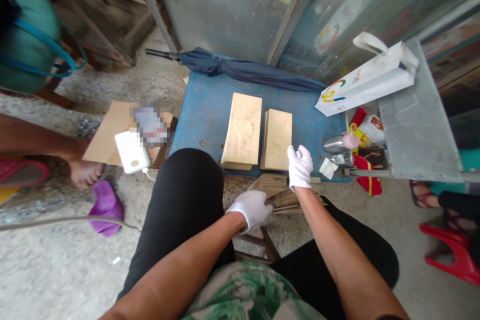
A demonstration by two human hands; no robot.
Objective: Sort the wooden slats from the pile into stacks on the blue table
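Both hands wear white gloves. My left hand (250, 208) is closed at the left end of a fanned bundle of thin wooden boards (287, 205), low between my knees. My right hand (300, 166) is open at the near right corner of a shorter stack of thin wooden boards (277, 140), its fingertips apart and nothing visible between them. Left of that stack lies a taller-looking stack of pale boards (243, 130). Both stacks rest on a blue table (202, 110). The right hand and forearm partly hide the bundle below.
A folded dark umbrella (255, 74) lies along the table's back edge. A white paper bag (369, 80), a metal cup (333, 145) and a grey metal panel (420, 125) are at right. Cardboard (107, 135) holding a white power bank (132, 152) stands left. People sit nearby.
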